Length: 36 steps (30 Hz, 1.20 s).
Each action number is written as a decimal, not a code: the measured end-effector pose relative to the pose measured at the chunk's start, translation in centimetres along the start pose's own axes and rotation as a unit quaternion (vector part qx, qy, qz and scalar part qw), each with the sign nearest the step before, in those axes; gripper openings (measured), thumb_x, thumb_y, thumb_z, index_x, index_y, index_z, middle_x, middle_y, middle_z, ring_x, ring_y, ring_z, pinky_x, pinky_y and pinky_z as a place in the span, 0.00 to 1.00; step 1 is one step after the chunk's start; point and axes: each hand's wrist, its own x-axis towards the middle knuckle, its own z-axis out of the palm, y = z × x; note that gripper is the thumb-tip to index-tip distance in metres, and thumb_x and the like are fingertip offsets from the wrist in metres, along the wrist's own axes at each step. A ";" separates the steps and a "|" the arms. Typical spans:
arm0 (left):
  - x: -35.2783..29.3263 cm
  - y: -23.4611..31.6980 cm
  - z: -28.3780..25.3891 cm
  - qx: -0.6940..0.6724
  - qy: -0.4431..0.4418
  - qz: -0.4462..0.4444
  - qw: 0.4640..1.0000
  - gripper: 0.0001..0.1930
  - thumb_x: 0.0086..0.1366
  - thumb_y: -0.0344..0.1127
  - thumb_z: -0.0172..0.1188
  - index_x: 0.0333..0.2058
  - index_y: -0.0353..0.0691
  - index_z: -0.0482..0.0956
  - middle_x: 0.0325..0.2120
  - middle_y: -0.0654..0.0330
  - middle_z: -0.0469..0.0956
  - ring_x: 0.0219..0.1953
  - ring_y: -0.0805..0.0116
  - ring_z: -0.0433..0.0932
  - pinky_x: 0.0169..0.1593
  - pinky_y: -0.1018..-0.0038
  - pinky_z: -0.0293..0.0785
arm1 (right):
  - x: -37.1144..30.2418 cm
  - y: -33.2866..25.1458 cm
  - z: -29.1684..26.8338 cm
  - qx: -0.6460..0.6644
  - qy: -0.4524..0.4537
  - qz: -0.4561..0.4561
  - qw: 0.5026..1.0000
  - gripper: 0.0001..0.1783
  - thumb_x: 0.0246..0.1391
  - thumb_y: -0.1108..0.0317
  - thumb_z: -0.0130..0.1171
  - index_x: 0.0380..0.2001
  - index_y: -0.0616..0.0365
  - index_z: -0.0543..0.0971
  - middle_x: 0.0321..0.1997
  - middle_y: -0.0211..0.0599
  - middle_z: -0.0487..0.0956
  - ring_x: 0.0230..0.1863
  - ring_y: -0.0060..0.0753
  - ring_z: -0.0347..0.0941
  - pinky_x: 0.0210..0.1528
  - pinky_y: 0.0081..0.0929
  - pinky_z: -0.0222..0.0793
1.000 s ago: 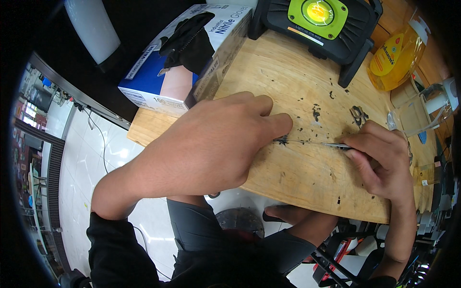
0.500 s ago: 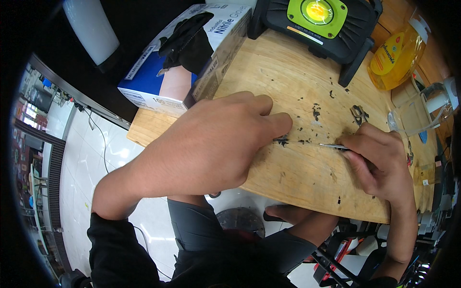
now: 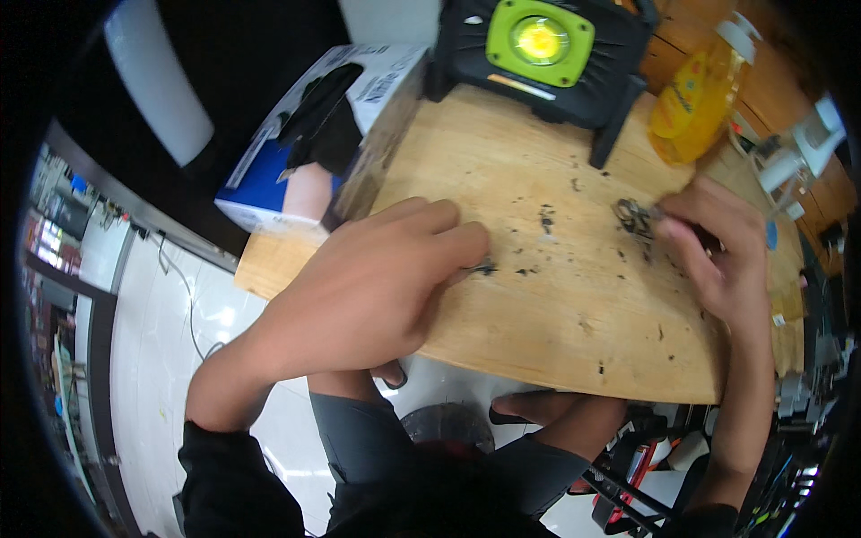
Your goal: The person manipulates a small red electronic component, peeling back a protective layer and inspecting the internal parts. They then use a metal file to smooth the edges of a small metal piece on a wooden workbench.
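My left hand (image 3: 386,278) rests on the wooden table (image 3: 502,341), fingers curled and pressed together. A small dark piece (image 3: 484,267) shows at its fingertips; most of what it pinches is hidden. On the right, my right hand (image 3: 717,247) is slightly blurred, thumb and forefinger closed, just beside a small looped metal object (image 3: 635,218). A greyish smear shows at those fingertips, too unclear to name. Between the hands lie scattered black scraps (image 3: 546,220).
At the back stands a lit work lamp (image 3: 541,45) with a green front. A glove box (image 3: 309,166) with a black glove poking out sits at the left. An amber pump bottle (image 3: 695,103) and a clear pump container (image 3: 803,148) stand at the right.
My right hand has moved up and away from my left hand, to the looped metal object. The thin silver tool it held no longer shows clearly. The whole view has shifted slightly.
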 end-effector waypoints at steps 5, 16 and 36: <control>0.2 0.5 -0.3 -0.048 0.007 -0.002 0.999 0.05 0.65 0.26 0.59 0.38 0.38 0.74 0.32 0.50 0.73 0.40 0.47 0.75 0.43 0.58 0.71 | 0.1 1.3 1.3 0.029 0.031 0.015 0.999 0.21 0.54 0.83 0.53 0.52 0.66 0.79 0.35 0.49 0.77 0.39 0.55 0.76 0.45 0.43 0.71; 5.6 3.4 -1.8 -0.219 0.033 0.080 0.972 0.04 0.73 0.29 0.57 0.40 0.37 0.71 0.33 0.62 0.71 0.37 0.71 0.70 0.42 0.73 0.67 | 0.7 1.9 0.8 -0.142 -0.077 0.320 0.934 0.17 0.54 0.76 0.57 0.46 0.63 0.84 0.36 0.59 0.83 0.43 0.59 0.81 0.48 0.48 0.75; 8.4 1.2 0.6 -0.192 0.300 0.107 0.928 0.04 0.67 0.26 0.59 0.37 0.34 0.74 0.32 0.58 0.74 0.32 0.69 0.76 0.29 0.75 0.72 | 7.6 -4.7 1.9 0.361 0.062 0.281 0.887 0.17 0.66 0.58 0.62 0.30 0.61 0.82 0.26 0.30 0.79 0.22 0.15 0.69 0.23 0.20 0.65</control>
